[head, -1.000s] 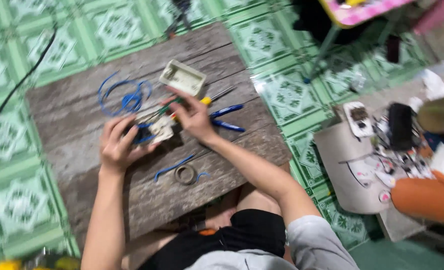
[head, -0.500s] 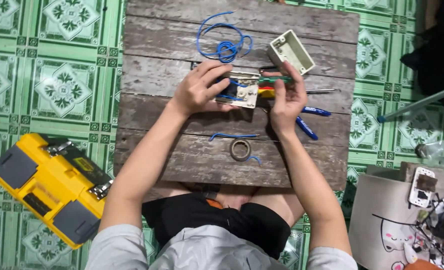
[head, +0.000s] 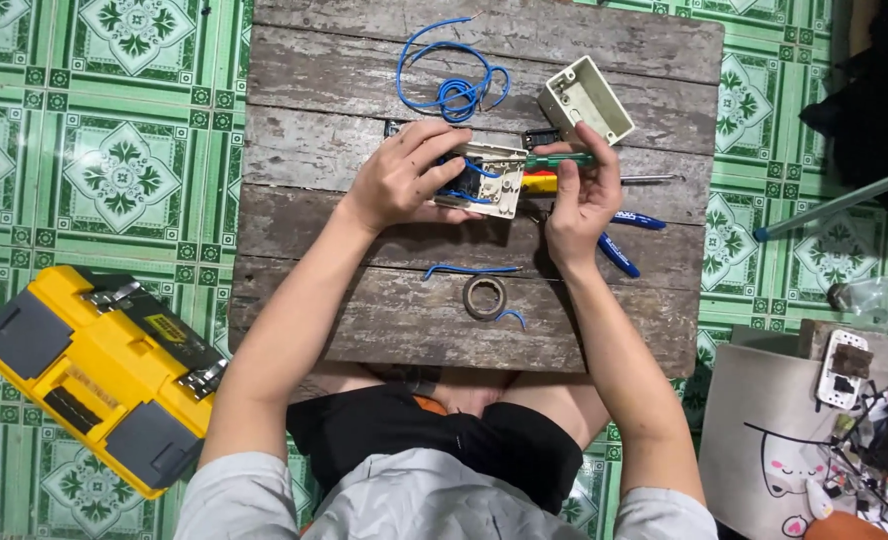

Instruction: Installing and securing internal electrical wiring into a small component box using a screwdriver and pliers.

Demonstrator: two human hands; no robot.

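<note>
The left hand (head: 399, 180) is clamping the white plastic switch module (head: 486, 180) over the weathered wooden table (head: 364, 310); the right hand (head: 584, 195) is gripping a green-handled screwdriver (head: 559, 160). Advisable: keep module steady, tip square.

The counter (head: 364, 300) is grey, weathered wood with dark grain; the floor (head: 114, 170) is green tile with white flower-and-diamond patterns; the coiled wire (head: 454, 85) is bright blue, as is the short wire (head: 469, 269); the switch plate (head: 494, 180) is cream; the box (head: 586, 98) is pale beige; the screwdriver (head: 564, 160) has a green handle; the pliers (head: 624, 240) have dark blue handles; the tape roll (head: 485, 297) is dull grey-brown; the toolbox (head: 94, 370) is yellow with dark grey corners; the shorts (head: 464, 440) are black.
</note>
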